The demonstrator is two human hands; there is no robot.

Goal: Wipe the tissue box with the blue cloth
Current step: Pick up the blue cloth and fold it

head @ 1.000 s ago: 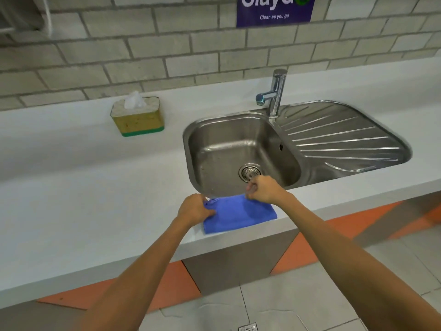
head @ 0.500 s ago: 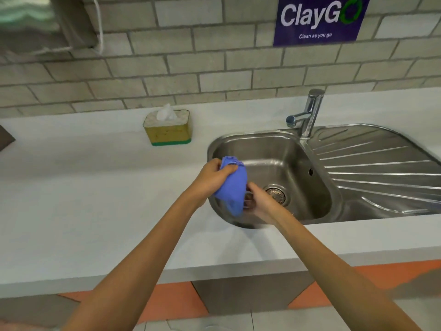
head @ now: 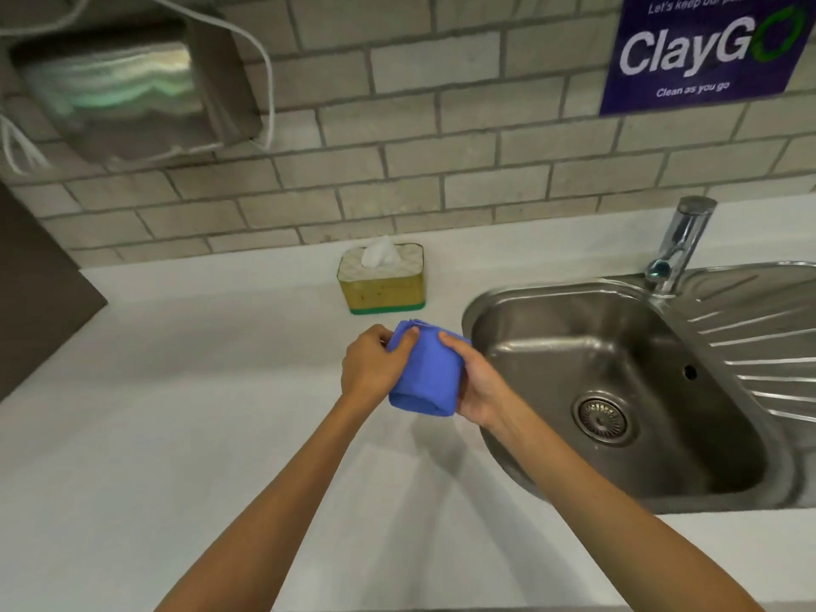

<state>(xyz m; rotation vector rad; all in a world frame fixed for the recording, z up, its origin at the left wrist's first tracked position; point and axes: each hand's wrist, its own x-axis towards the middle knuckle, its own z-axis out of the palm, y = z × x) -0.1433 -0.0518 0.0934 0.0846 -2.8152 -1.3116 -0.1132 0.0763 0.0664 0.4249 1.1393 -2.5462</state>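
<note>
The tissue box [head: 382, 287] is yellow with a green base and a white tissue sticking out of its top; it stands on the white counter near the brick wall. The blue cloth [head: 425, 374] is folded over and held in the air just in front of the box. My left hand [head: 373, 366] grips its left side and my right hand [head: 479, 382] grips its right side. The cloth is apart from the box.
A steel sink [head: 618, 390] with a drain and ribbed drainboard lies to the right, with a tap [head: 678, 245] behind it. A paper towel dispenser [head: 128, 90] hangs on the wall at upper left. A dark panel [head: 35, 293] stands at far left.
The cloth was lifted off the counter's front edge and carried left, from over the sink basin to in front of the tissue box. Both hands now hold it folded.
</note>
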